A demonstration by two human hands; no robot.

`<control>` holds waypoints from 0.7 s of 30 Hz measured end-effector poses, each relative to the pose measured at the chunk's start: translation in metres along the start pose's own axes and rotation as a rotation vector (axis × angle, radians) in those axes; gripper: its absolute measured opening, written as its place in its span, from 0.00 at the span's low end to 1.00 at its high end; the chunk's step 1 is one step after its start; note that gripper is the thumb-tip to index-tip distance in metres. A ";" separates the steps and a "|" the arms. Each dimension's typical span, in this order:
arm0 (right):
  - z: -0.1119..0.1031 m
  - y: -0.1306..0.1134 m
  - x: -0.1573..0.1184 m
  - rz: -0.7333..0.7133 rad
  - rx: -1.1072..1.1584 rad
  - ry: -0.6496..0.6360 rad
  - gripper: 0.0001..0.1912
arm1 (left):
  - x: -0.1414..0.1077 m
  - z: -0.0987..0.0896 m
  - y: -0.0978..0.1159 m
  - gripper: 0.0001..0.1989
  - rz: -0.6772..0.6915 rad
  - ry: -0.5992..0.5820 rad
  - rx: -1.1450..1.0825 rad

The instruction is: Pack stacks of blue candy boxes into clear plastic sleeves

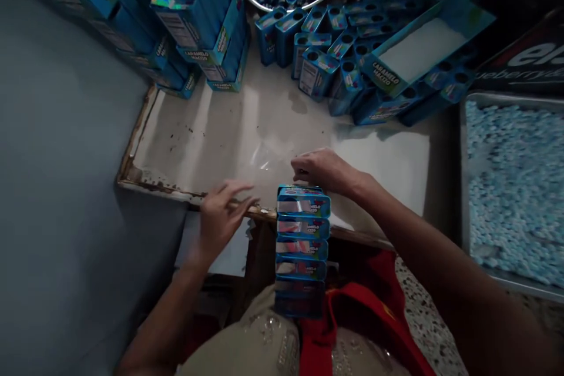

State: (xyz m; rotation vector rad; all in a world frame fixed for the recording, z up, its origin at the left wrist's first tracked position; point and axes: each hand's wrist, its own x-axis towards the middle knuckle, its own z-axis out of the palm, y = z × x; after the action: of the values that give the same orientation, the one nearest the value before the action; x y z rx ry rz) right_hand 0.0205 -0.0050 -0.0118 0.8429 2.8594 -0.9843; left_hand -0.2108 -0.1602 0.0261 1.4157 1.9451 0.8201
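Observation:
A row of several blue boxes (302,249) leans between the table's front edge and the person's body. Left of the row, above the table edge, my left hand (222,214) has its fingers apart and holds nothing. My right hand (318,169) is just beyond the far end of the row, over the table, with its fingers curled; what they hold, if anything, is hidden. Between the hands lies a clear plastic piece (263,158) on the table (198,147).
Stacked blue boxes (194,23) stand at the back left. Loose upright boxes (317,73) and an open display carton (423,47) are at the back right. A metal bowl (291,9) holds small pieces; a tray (465,176) of pale blue candies is right.

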 end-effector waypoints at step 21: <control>0.016 0.010 -0.036 0.198 0.055 0.214 0.11 | 0.062 0.041 -0.007 0.13 0.869 -0.026 0.773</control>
State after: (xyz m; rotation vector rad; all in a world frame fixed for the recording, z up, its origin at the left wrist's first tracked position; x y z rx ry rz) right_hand 0.0539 -0.0249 -0.0244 1.2809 2.8538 -1.0088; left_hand -0.2006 -0.0965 -0.0120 2.8071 1.6436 0.3458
